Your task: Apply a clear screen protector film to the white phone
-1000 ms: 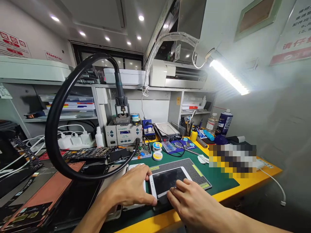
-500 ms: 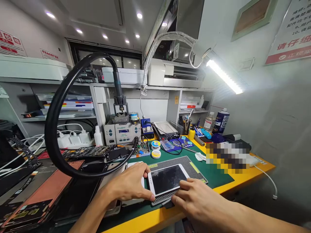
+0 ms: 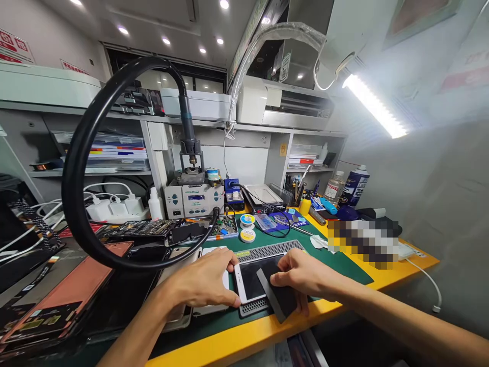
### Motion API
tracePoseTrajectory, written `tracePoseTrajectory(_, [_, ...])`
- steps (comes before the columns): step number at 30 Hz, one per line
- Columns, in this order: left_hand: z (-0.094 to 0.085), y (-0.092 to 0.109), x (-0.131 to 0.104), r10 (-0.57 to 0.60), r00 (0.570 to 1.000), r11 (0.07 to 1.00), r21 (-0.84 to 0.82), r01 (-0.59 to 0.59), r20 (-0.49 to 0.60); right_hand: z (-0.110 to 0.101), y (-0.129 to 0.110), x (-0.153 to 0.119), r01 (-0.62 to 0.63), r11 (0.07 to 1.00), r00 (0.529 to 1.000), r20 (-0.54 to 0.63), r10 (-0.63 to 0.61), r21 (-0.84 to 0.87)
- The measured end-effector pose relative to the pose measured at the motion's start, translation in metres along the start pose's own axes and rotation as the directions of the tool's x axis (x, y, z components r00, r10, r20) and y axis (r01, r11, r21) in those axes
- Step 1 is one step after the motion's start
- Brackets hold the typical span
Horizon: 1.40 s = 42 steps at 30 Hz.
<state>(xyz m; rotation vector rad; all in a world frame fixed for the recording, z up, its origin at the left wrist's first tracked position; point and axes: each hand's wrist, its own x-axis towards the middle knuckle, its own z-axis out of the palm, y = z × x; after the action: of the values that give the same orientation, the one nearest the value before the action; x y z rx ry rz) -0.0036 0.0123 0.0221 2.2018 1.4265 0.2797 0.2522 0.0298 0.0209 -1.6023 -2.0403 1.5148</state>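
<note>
Ceiling downlights point(image 3: 166, 41) and a bright LED lamp point(image 3: 376, 107), bent on a clear-wrapped arm, light a crowded yellow-edged bench point(image 3: 237, 340) covered partly by a green mat point(image 3: 344, 269). Shelving stands behind it, with a white printer point(image 3: 250, 102) on top. Near the middle of the bench, a white tablet point(image 3: 239, 283) lies face up, its screen black, on a grey perforated mat point(image 3: 277, 248) over the green one.

The left hand point(image 3: 209, 279) grips the tablet's left end, the thumb at the near corner and the fingers curled at the far one. The right hand point(image 3: 300, 272) pinches a dark flat sheet point(image 3: 283, 300) with a lighter grey band along its left side. This sheet slants over the near right part of the tablet and hangs past its near edge; whether the two touch cannot be told. The tablet's right end is mostly hidden.

Farther back, a hot-air station point(image 3: 194, 200) carries its handpiece upright, and a thick black hose point(image 3: 72, 178) loops out to the left. Two small round reels point(image 3: 247, 220) sit beside a tray of circuit boards point(image 3: 225, 227). A yellow bottle point(image 3: 304, 205) and a dark blue spray can point(image 3: 354, 187) stand to the right.
</note>
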Motion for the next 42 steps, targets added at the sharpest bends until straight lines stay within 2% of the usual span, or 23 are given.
tracePoseTrajectory(4, [0.000, -0.001, 0.000, -0.003, 1.000, 1.000, 0.001, 0.003, 0.000, 0.020, -0.018, 0.008, 0.064, 0.992, 0.998, -0.023, -0.067, -0.111])
tracePoseTrajectory(7, [-0.002, 0.001, -0.002, 0.003, 1.000, 1.000, 0.006, -0.003, 0.003, 0.023, -0.028, 0.009, 0.105, 0.980, 0.991, -0.062, -0.117, -0.170])
tracePoseTrajectory(9, [-0.003, 0.002, -0.003, 0.004, 1.000, 1.000, 0.006, -0.004, 0.007, 0.017, -0.033, 0.006, 0.107, 0.977, 0.994, -0.006, -0.110, -0.184])
tracePoseTrajectory(12, [-0.004, 0.003, -0.003, 0.005, 1.000, 1.000, 0.005, -0.005, 0.011, -0.006, -0.035, -0.001, 0.105, 0.969, 0.992, 0.086, -0.088, -0.222])
tracePoseTrajectory(16, [-0.002, 0.001, -0.002, 0.006, 1.000, 1.000, -0.006, -0.006, 0.009, -0.036, -0.031, -0.006, 0.152, 0.925, 0.987, 0.104, -0.123, -0.347])
tracePoseTrajectory(18, [-0.001, 0.000, -0.001, 0.002, 1.000, 1.000, -0.010, -0.002, 0.002, -0.040, -0.031, -0.003, 0.185, 0.902, 0.980, 0.139, -0.141, -0.389])
tracePoseTrajectory(20, [0.000, 0.000, -0.001, -0.002, 1.000, 1.000, -0.009, 0.002, -0.005, -0.034, -0.035, 0.001, 0.219, 0.888, 0.970, 0.186, -0.155, -0.403])
tracePoseTrajectory(23, [-0.001, 0.001, -0.001, -0.004, 1.000, 1.000, -0.003, 0.004, -0.005, -0.019, -0.044, 0.007, 0.268, 0.876, 0.949, 0.263, -0.170, -0.401])
tracePoseTrajectory(25, [-0.002, 0.002, -0.002, -0.006, 1.000, 1.000, 0.000, 0.006, -0.001, -0.017, -0.050, 0.011, 0.302, 0.870, 0.930, 0.320, -0.180, -0.390])
tracePoseTrajectory(31, [-0.002, 0.001, -0.001, -0.005, 1.000, 1.000, -0.008, 0.005, -0.002, -0.052, -0.058, 0.028, 0.394, 0.832, 0.860, 0.476, -0.184, -0.391])
tracePoseTrajectory(33, [-0.001, 0.001, -0.001, -0.008, 1.000, 1.000, -0.014, 0.008, -0.002, -0.056, -0.061, 0.034, 0.411, 0.812, 0.839, 0.520, -0.159, -0.415])
tracePoseTrajectory(39, [-0.003, 0.003, -0.001, -0.019, 1.000, 0.999, -0.027, 0.019, 0.010, -0.031, -0.080, 0.047, 0.474, 0.749, 0.763, 0.640, -0.087, -0.463])
tracePoseTrajectory(42, [-0.004, 0.005, -0.002, -0.034, 0.999, 0.999, -0.025, 0.034, 0.017, -0.034, -0.088, 0.049, 0.483, 0.741, 0.744, 0.664, -0.068, -0.466])
